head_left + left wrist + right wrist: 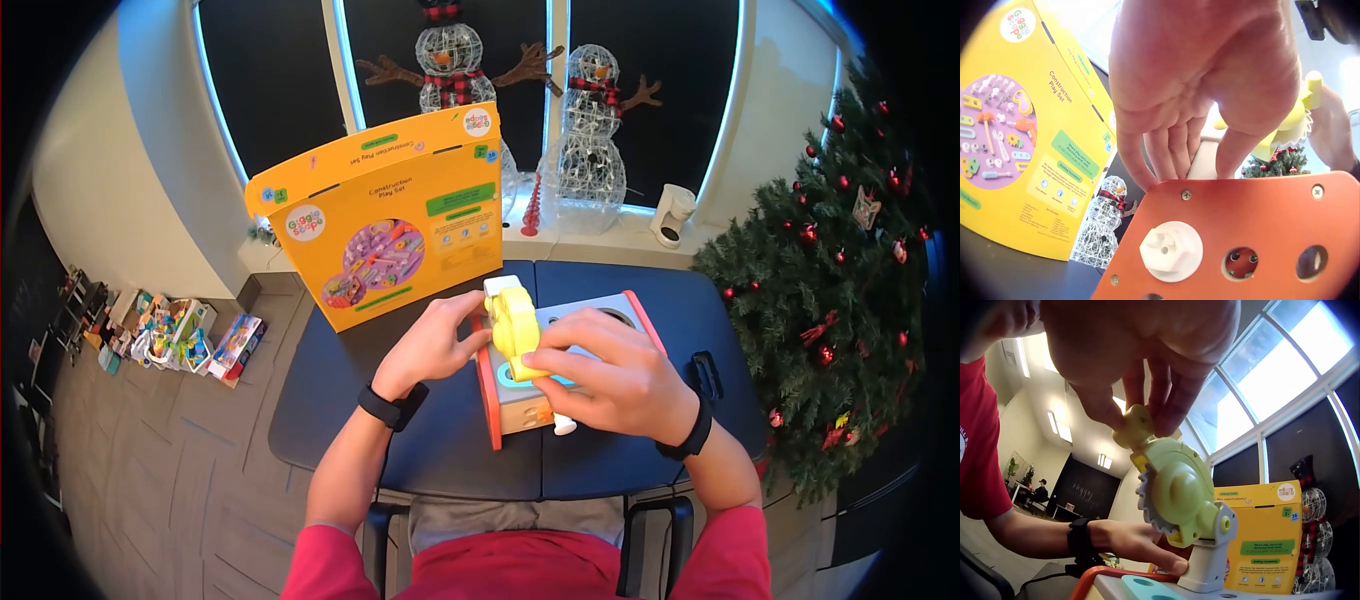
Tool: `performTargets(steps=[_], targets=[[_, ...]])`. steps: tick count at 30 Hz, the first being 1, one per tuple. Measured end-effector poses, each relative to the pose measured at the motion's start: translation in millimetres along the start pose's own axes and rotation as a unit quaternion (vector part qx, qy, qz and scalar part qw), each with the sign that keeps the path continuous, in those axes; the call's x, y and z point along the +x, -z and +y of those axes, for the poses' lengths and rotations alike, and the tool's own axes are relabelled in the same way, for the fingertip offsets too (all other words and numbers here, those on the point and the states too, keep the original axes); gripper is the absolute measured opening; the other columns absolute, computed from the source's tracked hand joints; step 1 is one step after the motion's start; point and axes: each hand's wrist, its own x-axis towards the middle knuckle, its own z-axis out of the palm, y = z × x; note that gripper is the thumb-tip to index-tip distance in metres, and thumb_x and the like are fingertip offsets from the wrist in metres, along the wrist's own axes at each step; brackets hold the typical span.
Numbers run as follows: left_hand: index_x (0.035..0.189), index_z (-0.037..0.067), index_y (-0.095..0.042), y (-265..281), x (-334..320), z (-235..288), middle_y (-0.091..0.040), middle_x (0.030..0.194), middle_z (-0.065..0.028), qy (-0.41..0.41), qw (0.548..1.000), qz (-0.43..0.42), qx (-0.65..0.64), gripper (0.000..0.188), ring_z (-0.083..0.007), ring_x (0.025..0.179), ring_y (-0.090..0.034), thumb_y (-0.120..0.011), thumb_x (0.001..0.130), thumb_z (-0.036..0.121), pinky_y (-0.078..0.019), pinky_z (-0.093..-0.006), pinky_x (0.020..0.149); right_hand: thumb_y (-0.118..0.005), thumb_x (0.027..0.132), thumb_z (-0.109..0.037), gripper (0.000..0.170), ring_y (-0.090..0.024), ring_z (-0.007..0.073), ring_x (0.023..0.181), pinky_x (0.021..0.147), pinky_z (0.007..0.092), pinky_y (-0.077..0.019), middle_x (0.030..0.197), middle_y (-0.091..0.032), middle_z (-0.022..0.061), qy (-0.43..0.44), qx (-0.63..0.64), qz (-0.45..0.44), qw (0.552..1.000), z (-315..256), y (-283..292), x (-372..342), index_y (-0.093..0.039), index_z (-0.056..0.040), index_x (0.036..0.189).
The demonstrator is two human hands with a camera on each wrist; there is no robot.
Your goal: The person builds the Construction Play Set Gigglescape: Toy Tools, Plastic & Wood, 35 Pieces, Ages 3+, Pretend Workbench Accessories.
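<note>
A yellow toy circular saw [514,318] with a grey toothed blade is hinged to a white post [1205,567] on a toy workbench [525,416]. My right hand [625,382] pinches the saw's handle [1135,427] between thumb and fingers. On the other side, my left hand [432,342] grips the post low down, its thumb and fingers on opposite sides. In the left wrist view, the bench's red-orange side panel [1279,219] bears a white bolt [1175,251] and round holes. Another white bolt [565,426] sticks out at the bench's front.
A yellow construction play set box [460,230] stands at the table's back left. Right of the bench lies a black object [706,375] on the dark blue table [440,460]. Beyond are wire snowmen [592,150] and a decorated tree [830,280]; toys [165,335] sit on the floor at left.
</note>
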Motion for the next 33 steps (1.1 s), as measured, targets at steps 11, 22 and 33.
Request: performTargets(steps=[11,22,33], targets=[[0.117,-0.004,-0.065,-2.5,-2.8,1.5,-0.073,0.102,-0.0244,-0.010,1.000,0.010,0.024,0.031,-0.0447,0.097,-0.070,-0.074,0.090,0.006,-0.0554,-0.0446,0.086,-0.082,0.081,-0.006,0.032,-0.069,0.0228,0.095,0.074,0.0363,-0.0598,0.103,-0.066,0.0059,0.001,0.021,-0.104,0.994,2.0,-26.5,-49.2,-0.074,-0.0031,0.113],[0.121,-0.005,-0.065,-0.8,-1.6,5.1,-0.073,0.109,-0.0275,0.021,1.000,0.001,0.005,0.034,-0.0477,0.105,-0.069,-0.076,0.091,0.007,-0.0558,-0.0468,0.090,-0.083,0.078,-0.001,0.034,-0.070,0.0259,0.092,0.076,0.0366,-0.0606,0.104,-0.068,0.0075,0.007,0.012,-0.029,0.999,-2.8,-15.1,-26.5,-0.075,-0.0032,0.111],[0.122,-0.004,-0.065,-5.6,2.7,-13.6,-0.073,0.112,-0.0254,0.000,1.000,0.017,0.010,0.032,-0.0441,0.110,-0.069,-0.073,0.092,0.004,-0.0553,-0.0455,0.094,-0.083,0.082,0.000,0.048,-0.071,0.0347,0.108,0.091,0.0411,-0.0602,0.125,-0.071,0.0152,-0.050,-0.052,0.044,0.996,1.8,9.8,-8.2,-0.073,-0.0035,0.128]])
